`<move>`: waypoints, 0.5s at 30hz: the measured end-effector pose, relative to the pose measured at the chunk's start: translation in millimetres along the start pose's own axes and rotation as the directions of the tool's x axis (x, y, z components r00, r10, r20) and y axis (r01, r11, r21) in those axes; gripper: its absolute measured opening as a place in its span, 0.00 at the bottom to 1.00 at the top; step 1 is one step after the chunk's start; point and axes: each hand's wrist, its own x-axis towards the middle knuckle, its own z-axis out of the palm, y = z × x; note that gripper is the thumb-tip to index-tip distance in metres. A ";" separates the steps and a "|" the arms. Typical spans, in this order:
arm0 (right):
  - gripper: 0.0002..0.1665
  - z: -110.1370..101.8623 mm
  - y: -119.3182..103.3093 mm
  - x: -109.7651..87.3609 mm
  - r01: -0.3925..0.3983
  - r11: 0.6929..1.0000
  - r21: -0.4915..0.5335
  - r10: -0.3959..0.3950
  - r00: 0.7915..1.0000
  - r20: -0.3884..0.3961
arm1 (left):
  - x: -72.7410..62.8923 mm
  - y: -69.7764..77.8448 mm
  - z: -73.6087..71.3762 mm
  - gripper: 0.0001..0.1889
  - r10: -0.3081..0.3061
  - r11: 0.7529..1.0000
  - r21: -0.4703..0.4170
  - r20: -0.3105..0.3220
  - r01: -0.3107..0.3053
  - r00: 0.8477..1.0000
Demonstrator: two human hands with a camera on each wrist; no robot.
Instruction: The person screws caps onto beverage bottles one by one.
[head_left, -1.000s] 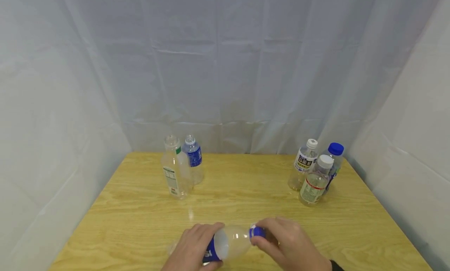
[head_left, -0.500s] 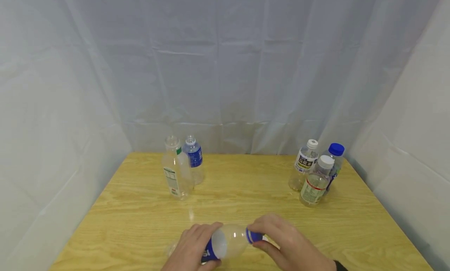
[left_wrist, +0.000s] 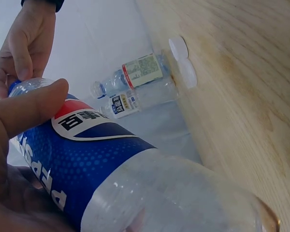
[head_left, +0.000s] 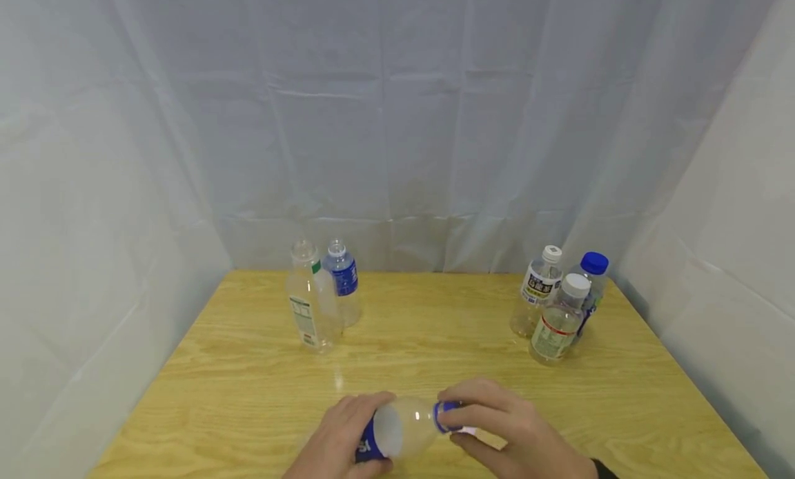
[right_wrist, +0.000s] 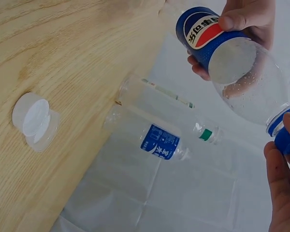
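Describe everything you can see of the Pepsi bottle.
The Pepsi bottle is clear, apparently plastic, with a blue label bearing white lettering and a red patch, and a blue cap at its neck. Droplets dot its bare wall. It is tipped sideways over the near part of the table, neck toward the person's right. The left-hand grip holds its body around the label; the right-hand grip pinches the cap.

Two bottles (head_left: 313, 303) back left on table (head_left: 428, 327), three bottles (head_left: 555, 327) back right, single bottle (head_left: 411, 425) front centre

High head view faces forward-down; close, tilted wrist views share the blue-labelled clear plastic bottle (right_wrist: 232, 63), right wrist's upper right.
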 end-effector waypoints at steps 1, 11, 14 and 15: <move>0.17 0.1 0.1 0.5 0.015 1.000 0.006 -0.015 1.000 -0.013 | 0.3 0.3 0.2 0.38 0.007 1.000 0.004 -0.004 -0.007 1.000; 0.32 -3.4 -4.6 -4.5 -0.207 0.978 -0.039 0.207 0.978 -0.018 | -2.5 1.5 6.6 0.37 0.091 0.994 0.059 -0.060 -0.087 0.994; 0.28 -3.9 -5.0 -5.2 -0.232 0.971 -0.060 0.232 0.973 -0.009 | -3.6 1.3 8.1 0.38 0.091 0.994 0.068 -0.063 -0.087 0.994; 0.27 -3.9 -5.7 -5.4 -0.242 0.968 -0.071 0.243 0.970 -0.002 | -4.1 1.2 8.8 0.38 0.091 0.994 0.071 -0.065 -0.087 0.994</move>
